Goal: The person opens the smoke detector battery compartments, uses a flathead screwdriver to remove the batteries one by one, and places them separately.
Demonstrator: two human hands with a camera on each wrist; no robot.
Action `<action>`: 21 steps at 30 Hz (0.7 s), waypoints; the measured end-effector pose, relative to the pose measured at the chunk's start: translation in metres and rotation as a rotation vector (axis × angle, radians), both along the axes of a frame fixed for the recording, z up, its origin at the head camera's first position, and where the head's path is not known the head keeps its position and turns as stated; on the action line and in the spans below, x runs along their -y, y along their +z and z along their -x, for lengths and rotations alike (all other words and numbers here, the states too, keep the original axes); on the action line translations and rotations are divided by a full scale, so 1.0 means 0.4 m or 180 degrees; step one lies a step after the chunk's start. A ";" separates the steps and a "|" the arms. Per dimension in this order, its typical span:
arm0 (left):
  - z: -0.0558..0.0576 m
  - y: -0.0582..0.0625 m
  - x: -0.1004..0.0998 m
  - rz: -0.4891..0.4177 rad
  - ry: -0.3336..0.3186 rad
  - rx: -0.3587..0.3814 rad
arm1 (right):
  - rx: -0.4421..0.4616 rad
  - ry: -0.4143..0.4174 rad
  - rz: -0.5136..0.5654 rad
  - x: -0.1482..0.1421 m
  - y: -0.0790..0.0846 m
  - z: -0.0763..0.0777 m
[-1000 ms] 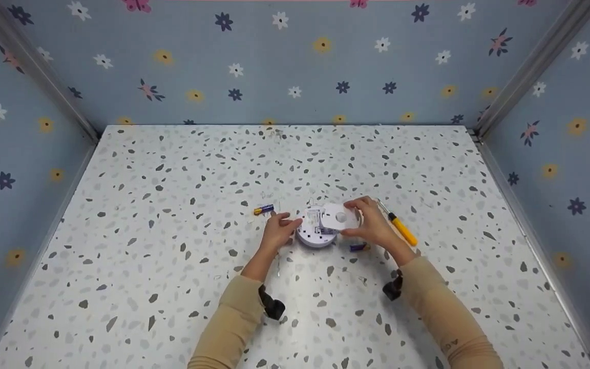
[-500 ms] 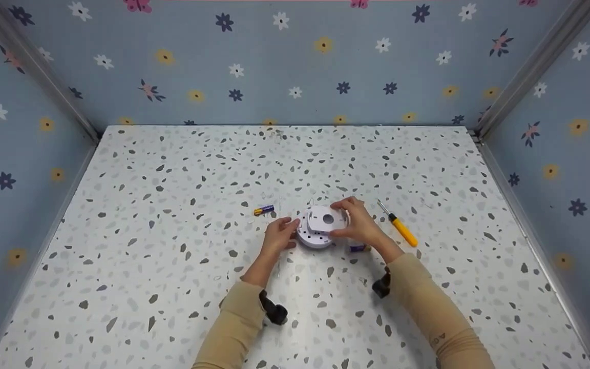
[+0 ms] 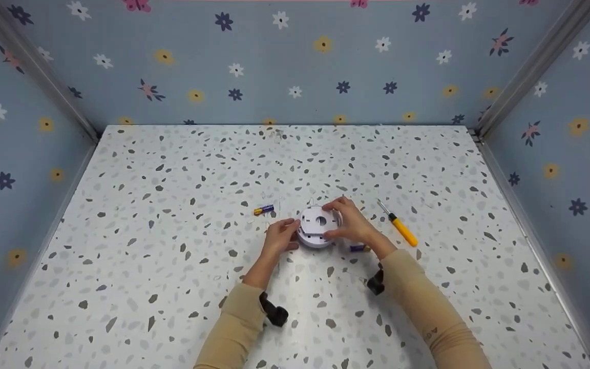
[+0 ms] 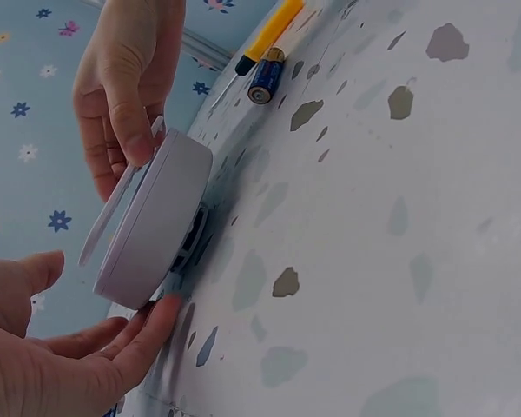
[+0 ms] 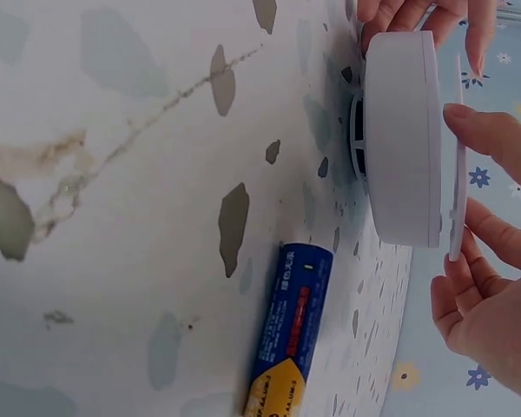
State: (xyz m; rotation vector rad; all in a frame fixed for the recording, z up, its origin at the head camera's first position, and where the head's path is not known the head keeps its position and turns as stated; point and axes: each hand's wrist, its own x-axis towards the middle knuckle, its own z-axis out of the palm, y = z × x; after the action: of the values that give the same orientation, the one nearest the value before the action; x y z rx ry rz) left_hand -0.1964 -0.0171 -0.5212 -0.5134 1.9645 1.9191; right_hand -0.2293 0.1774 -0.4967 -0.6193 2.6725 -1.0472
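A round white smoke detector (image 3: 316, 242) rests on the speckled table, its thick side showing in the right wrist view. Over its back lies a thin white mounting plate (image 3: 313, 214) with a round hole; a narrow gap separates the two along the edge in the left wrist view. My right hand (image 3: 350, 221) pinches the plate (image 5: 459, 178) at its right side between thumb and fingers. At the detector's left, my left hand (image 3: 279, 239) touches its lower edge with extended fingers, and the left thumb stands off it in the left wrist view.
One blue-and-yellow battery (image 3: 264, 210) lies left of the detector, and another battery (image 3: 359, 248) lies to its right, below my right hand. A yellow-handled screwdriver (image 3: 402, 229) sits farther right. Patterned wall panels (image 3: 295, 61) enclose the table's back and sides.
My right hand has carried the plate leftward and down over the detector's back, covering most of its label. My left hand has stayed at the detector's left edge, shifting only slightly.
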 end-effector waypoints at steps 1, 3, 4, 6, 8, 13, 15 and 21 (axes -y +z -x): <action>0.000 0.000 0.000 -0.0006 -0.0005 -0.0001 | 0.0008 0.0024 -0.0009 0.001 -0.001 0.001; 0.000 0.000 -0.001 -0.0011 -0.0014 -0.0018 | 0.0018 0.0081 -0.0030 0.002 -0.002 0.004; 0.001 0.000 -0.002 -0.0005 -0.0016 -0.0030 | 0.0022 0.0112 -0.0045 0.003 -0.002 0.004; 0.000 0.000 -0.003 -0.0002 -0.0006 -0.0065 | 0.0023 0.0166 -0.0056 0.004 -0.001 0.006; 0.000 0.000 -0.004 0.0002 0.0002 -0.0096 | 0.0020 0.0197 -0.0070 0.005 0.000 0.007; -0.001 -0.001 -0.008 -0.0010 -0.0003 -0.0139 | 0.0004 0.0258 -0.0115 0.008 0.004 0.010; -0.002 0.000 -0.009 0.0001 -0.0014 -0.0159 | 0.0028 0.0273 -0.0142 0.009 0.005 0.011; -0.003 0.001 -0.012 -0.0007 -0.0022 -0.0160 | 0.0118 0.0304 -0.0197 0.008 0.009 0.014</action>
State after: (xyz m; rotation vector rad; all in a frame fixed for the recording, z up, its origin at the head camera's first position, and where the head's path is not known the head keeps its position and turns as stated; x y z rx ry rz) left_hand -0.1953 -0.0125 -0.5207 -0.4613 1.9921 1.9479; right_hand -0.2347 0.1741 -0.4931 -0.7008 2.6047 -0.9380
